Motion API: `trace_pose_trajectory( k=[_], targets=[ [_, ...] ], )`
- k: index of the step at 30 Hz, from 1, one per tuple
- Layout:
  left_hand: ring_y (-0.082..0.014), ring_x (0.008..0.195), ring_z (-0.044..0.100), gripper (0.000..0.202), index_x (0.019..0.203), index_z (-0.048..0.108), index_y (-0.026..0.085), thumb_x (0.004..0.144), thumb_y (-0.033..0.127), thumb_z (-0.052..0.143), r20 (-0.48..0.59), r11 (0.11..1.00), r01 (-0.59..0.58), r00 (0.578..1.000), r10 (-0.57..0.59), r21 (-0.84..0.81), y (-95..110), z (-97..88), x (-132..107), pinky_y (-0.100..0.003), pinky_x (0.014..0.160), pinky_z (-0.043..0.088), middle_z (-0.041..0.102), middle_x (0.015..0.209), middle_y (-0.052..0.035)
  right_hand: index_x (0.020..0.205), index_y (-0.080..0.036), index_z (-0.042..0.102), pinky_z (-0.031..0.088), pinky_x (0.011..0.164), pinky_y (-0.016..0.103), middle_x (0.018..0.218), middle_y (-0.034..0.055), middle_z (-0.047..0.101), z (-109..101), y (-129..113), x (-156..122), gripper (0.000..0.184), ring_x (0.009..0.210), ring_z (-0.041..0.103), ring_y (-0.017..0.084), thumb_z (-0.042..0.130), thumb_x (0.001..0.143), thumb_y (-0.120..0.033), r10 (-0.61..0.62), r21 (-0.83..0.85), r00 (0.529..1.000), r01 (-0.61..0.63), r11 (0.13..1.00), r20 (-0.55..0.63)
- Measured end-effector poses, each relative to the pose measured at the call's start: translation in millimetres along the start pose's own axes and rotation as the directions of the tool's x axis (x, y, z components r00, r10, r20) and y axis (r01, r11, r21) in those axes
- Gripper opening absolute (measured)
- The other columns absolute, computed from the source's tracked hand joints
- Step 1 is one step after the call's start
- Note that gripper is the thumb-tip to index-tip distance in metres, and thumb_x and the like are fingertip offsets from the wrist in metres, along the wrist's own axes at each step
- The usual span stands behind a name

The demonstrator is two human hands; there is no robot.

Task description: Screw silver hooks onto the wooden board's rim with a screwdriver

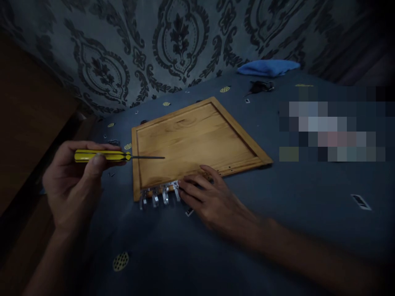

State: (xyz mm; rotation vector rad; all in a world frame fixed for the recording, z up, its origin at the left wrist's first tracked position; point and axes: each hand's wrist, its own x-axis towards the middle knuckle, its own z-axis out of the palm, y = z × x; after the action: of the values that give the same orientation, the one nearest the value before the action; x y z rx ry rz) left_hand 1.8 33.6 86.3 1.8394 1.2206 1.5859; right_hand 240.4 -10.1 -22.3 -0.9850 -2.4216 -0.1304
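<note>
My left hand (pixel 74 181) is closed around the yellow handle of a screwdriver (pixel 101 156). The dark shaft points right, over the left part of a framed wooden board (pixel 191 135). Along the board's near edge, at the left, lies a metal rail with several hooks (pixel 165 195) that hang past the edge. My right hand (pixel 210 197) rests on that edge with its fingers spread, and its fingertips touch the rail's right end. Small dark holes (pixel 230 167) show in the frame to the right of this hand. My right palm and the edge beneath it are hidden.
The board lies on a dark blue patterned cloth (pixel 247 250). A blue folded cloth (pixel 268 68) and a small dark item (pixel 261 87) are at the back. Small screws (pixel 111 174) lie left of the board. A patterned wall covering (pixel 182 41) rises behind; the right side is partly pixelated.
</note>
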Motion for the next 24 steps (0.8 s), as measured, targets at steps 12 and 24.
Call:
trace_pose_trajectory(
  k=[12,24],
  targets=[
    [-0.0198,0.088,0.068,0.007,0.107,0.056,0.030,0.101,0.031,0.054,0.287,0.926,-0.206,0.951,0.114,0.317,30.1,24.9,-17.7,-0.039,0.079,0.060,0.066,0.095,-0.0006,0.109,-0.017,0.072,0.039,0.110,0.054,0.113,0.0049,0.076,-5.7,-1.8,2.5,0.024,0.108,0.063,0.024,0.049,0.104,-0.016,0.005,0.018,1.000,-0.005,1.000,-0.019],
    [-0.0158,0.087,0.070,0.017,0.114,0.056,0.025,0.098,0.022,0.057,0.452,0.891,-0.304,0.882,0.129,0.338,17.0,21.6,-20.6,-0.027,0.074,0.056,0.069,0.100,0.0020,0.109,-0.016,0.071,0.040,0.109,0.054,0.113,0.0067,0.076,-5.4,-1.1,2.7,0.021,0.105,0.063,0.024,0.052,0.103,-0.016,-0.008,-0.007,1.000,0.008,1.000,-0.013]
  ],
)
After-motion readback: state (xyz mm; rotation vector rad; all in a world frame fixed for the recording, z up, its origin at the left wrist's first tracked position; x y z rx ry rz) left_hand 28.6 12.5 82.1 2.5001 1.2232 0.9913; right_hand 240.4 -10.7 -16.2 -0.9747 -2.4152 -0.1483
